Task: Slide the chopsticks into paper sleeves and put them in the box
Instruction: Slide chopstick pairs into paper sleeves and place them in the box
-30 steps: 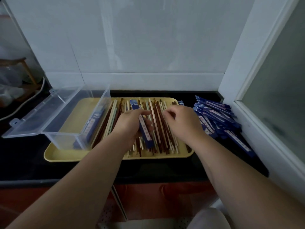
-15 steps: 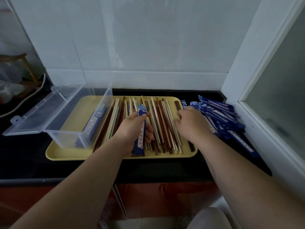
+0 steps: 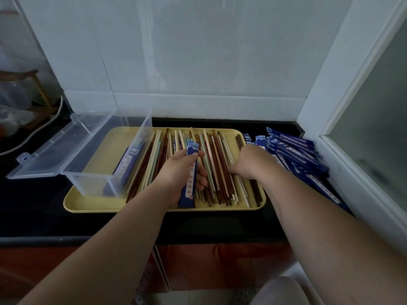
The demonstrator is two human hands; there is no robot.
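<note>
My left hand point(image 3: 179, 172) grips a blue paper sleeve point(image 3: 189, 179) held lengthwise over a yellow tray point(image 3: 92, 203). Loose chopsticks point(image 3: 215, 168), brown, cream and pale green, lie side by side across the tray. My right hand point(image 3: 253, 161) rests on the right side of that pile, its fingers bent down among the sticks and hidden from me; whether it holds one I cannot tell. A clear plastic box point(image 3: 110, 164) with its lid point(image 3: 55, 150) folded open stands on the tray's left part, with blue sleeved chopsticks point(image 3: 130, 166) inside.
A heap of blue paper sleeves point(image 3: 295, 155) lies on the black counter point(image 3: 33, 205) right of the tray, against a white window frame point(image 3: 343, 164). The white tiled wall point(image 3: 198, 62) stands just behind the tray. A white cable point(image 3: 33, 133) runs at the far left.
My left hand has lifted the blue sleeve off the pile and turned it lengthwise toward me. My right hand slid right to the tray's right edge near the sleeve heap.
</note>
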